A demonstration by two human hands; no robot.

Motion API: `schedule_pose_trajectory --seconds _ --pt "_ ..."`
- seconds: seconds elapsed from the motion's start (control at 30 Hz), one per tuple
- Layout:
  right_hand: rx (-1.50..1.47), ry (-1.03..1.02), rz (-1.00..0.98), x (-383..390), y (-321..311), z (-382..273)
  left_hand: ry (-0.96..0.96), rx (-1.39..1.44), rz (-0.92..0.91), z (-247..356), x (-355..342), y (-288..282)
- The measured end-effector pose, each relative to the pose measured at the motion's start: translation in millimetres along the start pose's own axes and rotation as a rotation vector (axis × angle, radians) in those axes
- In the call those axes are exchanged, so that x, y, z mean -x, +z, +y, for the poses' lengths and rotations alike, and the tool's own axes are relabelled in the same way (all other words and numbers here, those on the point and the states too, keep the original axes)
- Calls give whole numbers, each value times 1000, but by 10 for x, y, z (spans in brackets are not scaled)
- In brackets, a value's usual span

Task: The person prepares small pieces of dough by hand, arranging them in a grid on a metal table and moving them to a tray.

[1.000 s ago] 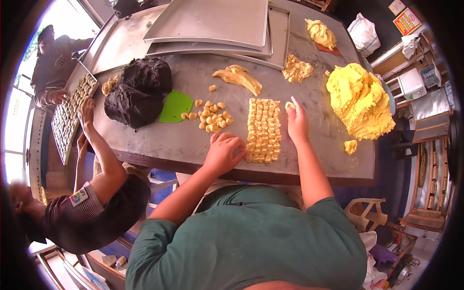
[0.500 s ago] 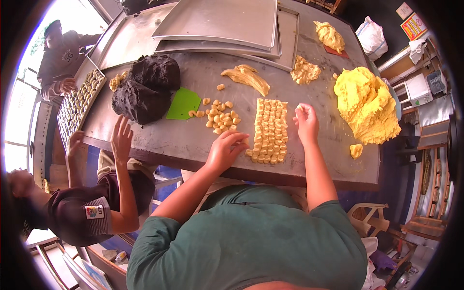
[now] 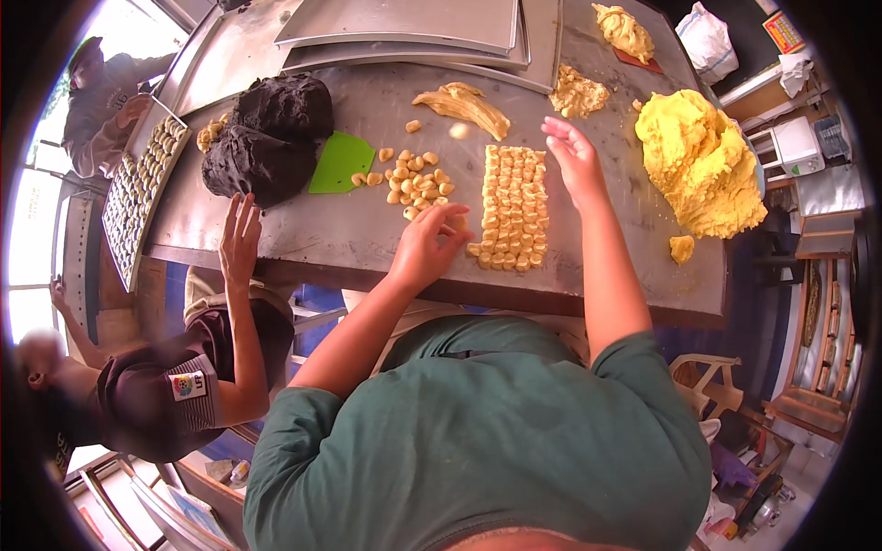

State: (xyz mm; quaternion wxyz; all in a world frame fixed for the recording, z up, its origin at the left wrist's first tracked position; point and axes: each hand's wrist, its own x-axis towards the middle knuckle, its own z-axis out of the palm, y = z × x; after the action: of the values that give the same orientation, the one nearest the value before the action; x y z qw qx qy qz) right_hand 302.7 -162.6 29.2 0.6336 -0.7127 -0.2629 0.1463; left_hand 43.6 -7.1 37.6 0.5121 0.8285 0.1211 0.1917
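A block of pale dough cut into rows of small pieces [image 3: 514,207] lies on the table before me. At its left edge my left hand [image 3: 428,250] is closed, fingertips pinched around a small dough piece [image 3: 462,223]. My right hand [image 3: 576,163] is raised by the block's far right corner, fingers apart and holding nothing. A blurred dough ball [image 3: 458,131] is in motion beyond the block. To the left lies a pile of small dough balls [image 3: 418,184], partly behind my left hand. A long strip of dough [image 3: 464,108] rests farther back.
A large yellow dough mass [image 3: 698,165] sits right, a dark mass [image 3: 266,138] left, beside a green scraper [image 3: 342,163]. Metal trays [image 3: 404,28] are stacked at the back. A co-worker's hand [image 3: 239,241] is near the left edge; another person holds a filled tray [image 3: 142,197].
My right hand has moved up and away from me, its fingers opening and letting go of a dough piece. A blurred ball now appears to the left. The far-left tray has shifted.
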Motion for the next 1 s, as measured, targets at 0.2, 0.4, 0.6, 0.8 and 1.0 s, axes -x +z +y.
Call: schedule_pose_trajectory --seconds 0.2,0.4,0.6,0.8,1.0 --pt "670 -63 -134 -55 -138 320 -64 48 -26 -154 82 -16" --pt "284 139 -261 -133 -226 298 130 81 -20 -373 -10 27" --pt "67 155 69 0 -253 447 10 137 19 -176 69 -70" --pt "170 76 34 138 -374 610 -47 213 2 -191 14 -51" --pt "40 211 112 114 -286 477 -170 139 -116 -22 39 -148"
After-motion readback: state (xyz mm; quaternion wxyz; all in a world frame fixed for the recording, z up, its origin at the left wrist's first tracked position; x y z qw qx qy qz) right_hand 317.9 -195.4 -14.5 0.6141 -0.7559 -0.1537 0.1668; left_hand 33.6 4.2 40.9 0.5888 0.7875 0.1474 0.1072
